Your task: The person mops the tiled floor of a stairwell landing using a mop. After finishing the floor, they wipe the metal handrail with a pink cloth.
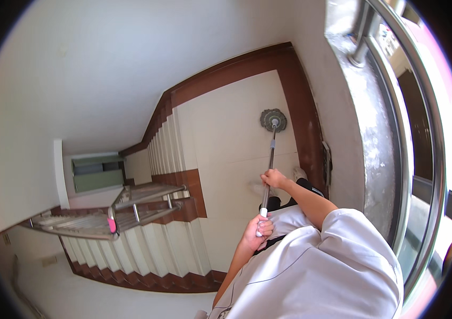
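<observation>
A round grey mop head [273, 119] lies on the pale tiled landing [226, 122], close to its brown border. Its long metal handle [270, 157] runs from the head back toward my body. My right hand [273, 178] is closed around the middle of the shaft. My left hand [260, 231] grips the white end [263, 213] near my waist. Beside and below the right hand, my shoe [299, 173] shows on the floor.
At the left, stairs [162, 242] lead off the landing, with a metal railing [138, 211] beside them and more steps [163, 143] behind. A green-framed opening [98, 181] is farther back. A window ledge [361, 95] with steel bars [433, 117] runs along my right.
</observation>
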{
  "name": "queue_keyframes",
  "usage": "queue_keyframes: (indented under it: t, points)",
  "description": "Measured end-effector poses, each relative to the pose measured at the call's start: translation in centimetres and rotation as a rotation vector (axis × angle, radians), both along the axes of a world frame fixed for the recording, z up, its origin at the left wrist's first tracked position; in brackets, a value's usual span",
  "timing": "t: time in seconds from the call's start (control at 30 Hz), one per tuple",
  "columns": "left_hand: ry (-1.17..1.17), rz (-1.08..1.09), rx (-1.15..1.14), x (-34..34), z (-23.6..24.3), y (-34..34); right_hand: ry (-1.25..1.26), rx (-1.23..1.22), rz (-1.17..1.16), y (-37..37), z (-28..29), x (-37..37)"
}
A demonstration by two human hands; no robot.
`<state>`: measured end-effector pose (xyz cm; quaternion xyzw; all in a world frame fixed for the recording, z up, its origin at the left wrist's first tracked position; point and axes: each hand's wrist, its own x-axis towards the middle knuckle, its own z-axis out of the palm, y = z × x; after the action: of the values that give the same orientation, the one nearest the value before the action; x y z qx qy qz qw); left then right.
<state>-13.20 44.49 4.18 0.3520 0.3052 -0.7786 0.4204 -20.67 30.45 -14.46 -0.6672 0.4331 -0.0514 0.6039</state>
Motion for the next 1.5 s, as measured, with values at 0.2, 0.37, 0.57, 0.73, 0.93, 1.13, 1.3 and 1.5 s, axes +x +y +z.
queue_keyframes:
  t: [0.2, 0.37, 0.57, 0.73, 0.93, 1.13, 1.3, 1.5]
  points:
    - [0.004, -0.293, 0.002, -1.8, -0.2, -1.1, -0.060, 0.124, -0.332, 1.4, 0.2, -5.3]
    - [0.071, -0.483, -0.010, -3.4, -0.4, -0.7, -0.055, 0.043, -0.521, 4.8, -0.2, -8.7]
    - [0.037, -0.598, 0.000, -1.7, -0.9, 2.9, -0.066, 0.019, -0.579, 9.5, -0.8, -8.2]
    - [0.129, -0.353, 0.006, 4.3, -2.8, 10.8, 0.056, 0.007, -0.448, 14.0, -0.3, -3.0]
    - [0.292, 0.102, -0.051, 10.6, -3.1, 23.2, 0.133, -0.009, -0.072, 22.9, -2.5, 5.5]
    - [0.263, 0.446, -0.153, 12.0, -2.5, 29.9, 0.057, -0.223, 0.387, 27.2, -2.0, 13.5]
    - [0.107, 0.369, -0.220, 11.6, -2.0, 29.4, -0.057, -0.343, 0.483, 27.5, -2.2, 15.3]
    - [0.085, 0.133, -0.141, 10.7, -2.2, 24.3, -0.006, -0.310, 0.328, 23.7, -0.8, 12.0]
